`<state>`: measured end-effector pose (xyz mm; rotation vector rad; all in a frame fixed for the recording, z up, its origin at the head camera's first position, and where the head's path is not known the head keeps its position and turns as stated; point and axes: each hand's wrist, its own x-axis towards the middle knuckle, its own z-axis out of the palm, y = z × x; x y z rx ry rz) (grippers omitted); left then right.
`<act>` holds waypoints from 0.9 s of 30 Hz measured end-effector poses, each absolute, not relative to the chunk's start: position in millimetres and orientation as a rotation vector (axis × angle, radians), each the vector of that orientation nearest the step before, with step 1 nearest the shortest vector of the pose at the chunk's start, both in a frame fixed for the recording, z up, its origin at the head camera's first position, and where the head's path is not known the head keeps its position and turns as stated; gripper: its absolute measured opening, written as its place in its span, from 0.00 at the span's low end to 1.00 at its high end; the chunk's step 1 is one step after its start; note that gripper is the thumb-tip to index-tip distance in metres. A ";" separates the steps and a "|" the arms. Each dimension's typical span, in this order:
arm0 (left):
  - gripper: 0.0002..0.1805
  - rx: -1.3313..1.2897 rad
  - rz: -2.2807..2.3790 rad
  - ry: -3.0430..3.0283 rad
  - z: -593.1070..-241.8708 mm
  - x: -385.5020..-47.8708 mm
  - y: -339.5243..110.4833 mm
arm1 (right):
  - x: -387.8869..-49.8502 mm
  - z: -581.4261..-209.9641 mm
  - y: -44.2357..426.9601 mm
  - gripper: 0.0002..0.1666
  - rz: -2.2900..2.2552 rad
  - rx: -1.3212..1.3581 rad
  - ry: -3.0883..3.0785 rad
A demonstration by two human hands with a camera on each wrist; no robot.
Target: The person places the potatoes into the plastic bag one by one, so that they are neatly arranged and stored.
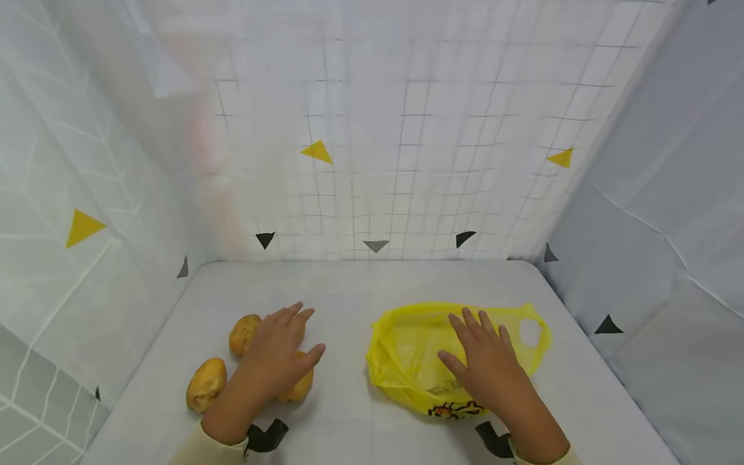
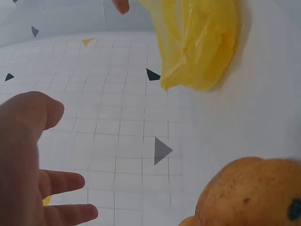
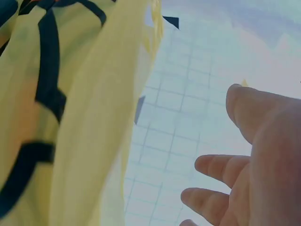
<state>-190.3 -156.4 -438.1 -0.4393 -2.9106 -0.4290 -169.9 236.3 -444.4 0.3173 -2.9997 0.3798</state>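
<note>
My left hand is spread over a group of several potatoes on the left side of the table, partly hiding some of them. One potato lies by the left wrist, another beyond it, and a third below the thumb. The left wrist view shows the hand raised, apart from the nearest potato, its fingers holding nothing. Above a yellow plastic bag, my right hand has its fingers extended. In the right wrist view, a gap separates that hand from the bag.
A white table bears everything. White sheeting with grid lines rises behind it, and side sheets stand left and right. The bag has dark print on its near side and a handle hole at its right.
</note>
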 end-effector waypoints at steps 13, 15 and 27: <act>0.40 -0.268 -0.797 -2.885 -442.2 -179.2 -185.4 | -162.2 -431.2 269.8 0.50 0.494 0.196 -2.899; 0.42 -0.235 -0.853 -2.872 -442.7 -176.8 -190.1 | -162.5 -430.1 275.9 0.50 0.497 0.182 -2.848; 0.39 -0.067 -1.072 -2.852 -442.6 -167.9 -229.6 | -155.2 -454.6 307.3 0.60 0.619 -0.106 -2.754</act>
